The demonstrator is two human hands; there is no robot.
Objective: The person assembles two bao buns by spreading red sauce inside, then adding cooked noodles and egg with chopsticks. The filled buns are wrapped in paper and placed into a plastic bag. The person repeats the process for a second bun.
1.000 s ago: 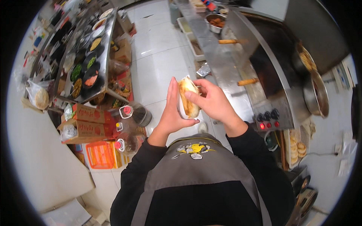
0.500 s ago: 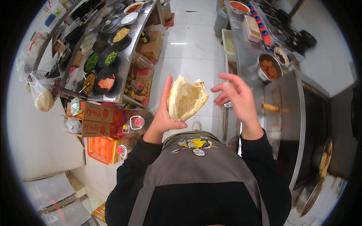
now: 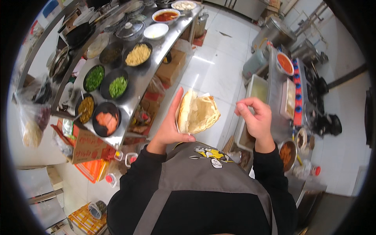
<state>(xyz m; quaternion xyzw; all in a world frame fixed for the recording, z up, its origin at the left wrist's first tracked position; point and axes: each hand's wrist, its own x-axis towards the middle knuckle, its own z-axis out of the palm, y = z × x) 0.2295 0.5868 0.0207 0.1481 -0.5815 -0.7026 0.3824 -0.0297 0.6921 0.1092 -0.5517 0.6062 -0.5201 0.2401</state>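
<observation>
The left hand (image 3: 168,127) is gripping a piece of bread (image 3: 199,115), its thumb crossing below the lower edge and its fingers lying along the left side. The right hand (image 3: 256,119) is hovering apart from the bread, fingers curling in and thumb sitting close to the forefinger; whether anything is inside, I cannot tell. The bread is gaping open in front of the apron (image 3: 203,176), showing a pale hollow and a browned right rim. A yellow, white and black picture is decorating the apron. Beyond the left forearm, a brown carton (image 3: 89,147) is bearing red lettering, standing near a steel counter (image 3: 131,92).
</observation>
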